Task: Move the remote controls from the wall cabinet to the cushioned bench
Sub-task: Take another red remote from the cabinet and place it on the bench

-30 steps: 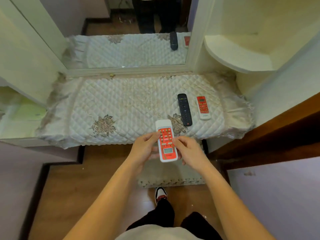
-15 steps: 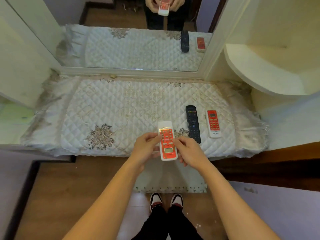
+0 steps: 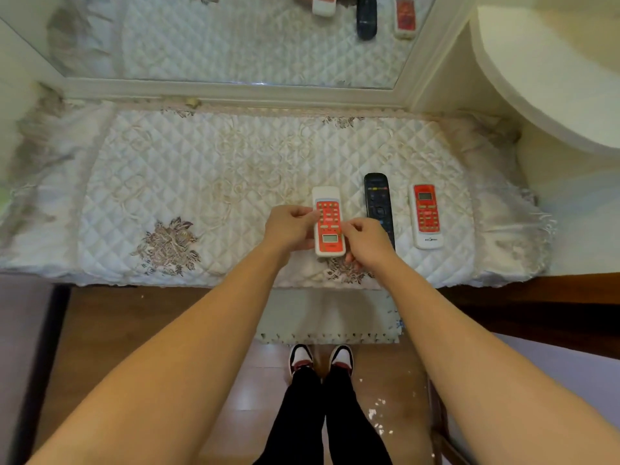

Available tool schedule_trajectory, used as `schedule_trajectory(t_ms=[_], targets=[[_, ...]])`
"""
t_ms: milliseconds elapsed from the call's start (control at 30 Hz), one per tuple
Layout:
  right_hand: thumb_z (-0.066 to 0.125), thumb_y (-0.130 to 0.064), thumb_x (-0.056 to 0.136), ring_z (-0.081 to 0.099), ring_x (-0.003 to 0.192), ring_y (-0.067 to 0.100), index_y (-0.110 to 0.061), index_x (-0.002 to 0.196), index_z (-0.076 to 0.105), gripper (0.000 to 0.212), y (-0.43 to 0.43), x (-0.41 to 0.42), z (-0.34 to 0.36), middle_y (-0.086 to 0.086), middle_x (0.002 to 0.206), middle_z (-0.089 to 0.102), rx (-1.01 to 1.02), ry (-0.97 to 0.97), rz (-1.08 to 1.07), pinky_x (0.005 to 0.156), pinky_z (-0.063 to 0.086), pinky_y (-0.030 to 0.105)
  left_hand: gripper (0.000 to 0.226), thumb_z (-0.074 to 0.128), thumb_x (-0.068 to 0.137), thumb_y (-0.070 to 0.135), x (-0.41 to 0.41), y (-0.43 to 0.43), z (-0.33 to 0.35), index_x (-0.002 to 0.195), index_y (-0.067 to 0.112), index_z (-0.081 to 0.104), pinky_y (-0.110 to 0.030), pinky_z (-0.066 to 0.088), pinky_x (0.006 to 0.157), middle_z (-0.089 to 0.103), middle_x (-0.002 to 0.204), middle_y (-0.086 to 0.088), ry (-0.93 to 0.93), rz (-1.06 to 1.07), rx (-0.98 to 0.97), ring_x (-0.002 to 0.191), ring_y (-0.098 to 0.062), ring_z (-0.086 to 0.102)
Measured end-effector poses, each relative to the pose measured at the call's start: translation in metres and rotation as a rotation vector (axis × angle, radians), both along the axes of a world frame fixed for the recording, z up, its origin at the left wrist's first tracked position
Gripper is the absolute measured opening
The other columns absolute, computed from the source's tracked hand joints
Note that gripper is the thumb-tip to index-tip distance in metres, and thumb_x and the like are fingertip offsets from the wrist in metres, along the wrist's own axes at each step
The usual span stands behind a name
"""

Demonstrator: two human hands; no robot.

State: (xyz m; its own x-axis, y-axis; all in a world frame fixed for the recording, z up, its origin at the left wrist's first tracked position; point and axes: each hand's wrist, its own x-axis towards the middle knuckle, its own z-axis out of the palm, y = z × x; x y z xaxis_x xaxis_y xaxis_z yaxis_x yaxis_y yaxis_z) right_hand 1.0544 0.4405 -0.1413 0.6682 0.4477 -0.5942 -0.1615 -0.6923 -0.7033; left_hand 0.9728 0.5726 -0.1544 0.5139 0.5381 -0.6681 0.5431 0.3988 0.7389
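The cushioned bench (image 3: 188,169), covered in a white quilted pad with embroidered flowers, carried two remotes lying flat near its right end: a black remote (image 3: 378,204) and, just beside it to the right, a white remote with a red face (image 3: 425,216). Both lay with their long axes running front to back across the seat, roughly parallel and not touching. The right-hand one had its small screen at the far end and a printed mark on the white near end, too small to read. A third remote (image 3: 328,221), also white with a red face, was held over the front part of the seat, just left of the black one. Its long axis also ran front to back, but its screen sat at the near end, so it pointed opposite to the other red one; the button labels could not be read. The left hand (image 3: 290,228) was closed on its left edge and the right hand (image 3: 365,243) on its right edge, fingertips pinching the sides. Whether it touched the pad could not be told. The mirror (image 3: 235,38) behind the bench reflected all three remotes. A curved white shelf (image 3: 543,78) at right showed nothing on its visible part.
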Motion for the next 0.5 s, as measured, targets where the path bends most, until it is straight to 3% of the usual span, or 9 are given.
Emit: schedule_trajectory(t_ms=[167,333,500], targets=[[0.055,-0.03,0.098,0.052,0.032,0.005,-0.009,0.087,0.069,0.027,0.007,0.009,-0.017,0.0,0.055,0.061,-0.036,-0.112,-0.027,0.042,0.043,0.024,0.011,0.071,0.092,0.014,0.013,0.006,-0.017,0.098,0.005,0.072,-0.051,0.064,0.072,0.076,0.095,-0.016,0.028,-0.014,0.102,0.081,-0.027,0.076],[0.057,-0.028,0.097,0.065,0.043,0.017,-0.013,0.086,0.066,0.021,0.013,0.009,-0.029,0.009,0.072,0.072,-0.041,-0.136,-0.104,0.048,0.057,0.034,0.018,0.072,0.09,0.022,0.016,0.007,-0.02,0.105,0.011,0.076,-0.044,0.06,0.087,0.078,0.097,-0.006,0.067,-0.038,0.308,0.087,-0.02,0.075],[0.061,-0.024,0.095,0.07,0.048,0.022,-0.021,0.071,0.062,0.024,0.015,0.006,-0.029,0.008,0.065,0.072,-0.046,-0.179,-0.124,0.057,0.062,0.046,0.024,0.073,0.089,0.024,0.013,0.005,-0.016,0.109,0.012,0.077,-0.041,0.059,0.09,0.078,0.1,-0.005,0.093,-0.087,0.441,0.09,-0.017,0.073]])
